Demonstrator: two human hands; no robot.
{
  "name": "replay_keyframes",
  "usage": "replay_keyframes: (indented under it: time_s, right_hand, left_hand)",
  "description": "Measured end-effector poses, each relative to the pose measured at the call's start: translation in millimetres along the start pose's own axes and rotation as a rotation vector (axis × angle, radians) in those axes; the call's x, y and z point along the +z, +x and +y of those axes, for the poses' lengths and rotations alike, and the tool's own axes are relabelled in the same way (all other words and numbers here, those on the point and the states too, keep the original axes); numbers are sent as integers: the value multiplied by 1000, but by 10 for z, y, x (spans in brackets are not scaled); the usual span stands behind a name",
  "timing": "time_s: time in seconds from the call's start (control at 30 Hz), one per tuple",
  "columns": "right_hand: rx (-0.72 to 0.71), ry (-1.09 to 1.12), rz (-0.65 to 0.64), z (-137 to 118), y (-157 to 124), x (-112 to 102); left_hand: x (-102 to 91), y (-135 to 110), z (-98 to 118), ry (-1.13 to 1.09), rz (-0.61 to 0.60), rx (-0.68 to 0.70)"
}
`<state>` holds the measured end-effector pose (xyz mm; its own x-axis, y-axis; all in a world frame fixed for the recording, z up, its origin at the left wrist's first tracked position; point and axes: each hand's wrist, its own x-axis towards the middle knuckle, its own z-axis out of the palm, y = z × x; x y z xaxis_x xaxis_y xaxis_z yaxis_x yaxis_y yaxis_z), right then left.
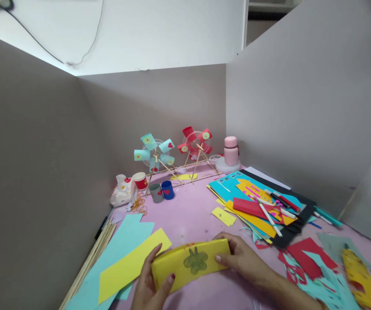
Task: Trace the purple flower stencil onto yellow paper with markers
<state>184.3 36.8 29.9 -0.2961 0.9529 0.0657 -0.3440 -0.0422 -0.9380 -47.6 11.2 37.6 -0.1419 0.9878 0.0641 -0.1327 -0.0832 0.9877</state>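
Low in the head view, a long yellow case-like piece point(172, 268) with a dark green flower- or butterfly-shaped mark is held up in both hands. I cannot tell whether it is folded paper or a pouch. My left hand point(151, 284) grips its left end, thumb on the front face and fingers behind. Around its right end my right hand point(237, 256) is closed, the thumb across the front. Just behind and left of it, a yellow paper strip point(133, 263) lies over light blue sheets point(125, 234).
At the back stand a blue paper pinwheel model point(155, 155) and a red one point(196, 144). A grey cup point(156, 193) and a blue cup point(167, 190) sit before them. Coloured sheets with several markers point(270, 219), paper scraps point(321, 267) and a pink flask point(231, 150) occupy the right.
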Motion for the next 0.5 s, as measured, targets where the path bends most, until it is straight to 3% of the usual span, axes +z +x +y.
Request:
replay_keyframes:
  time_s: [0.5]
  right_hand:
    - [41,-151,-103,-55,-51,6]
  left_hand:
    - [12,-15,-54,64,-45,57]
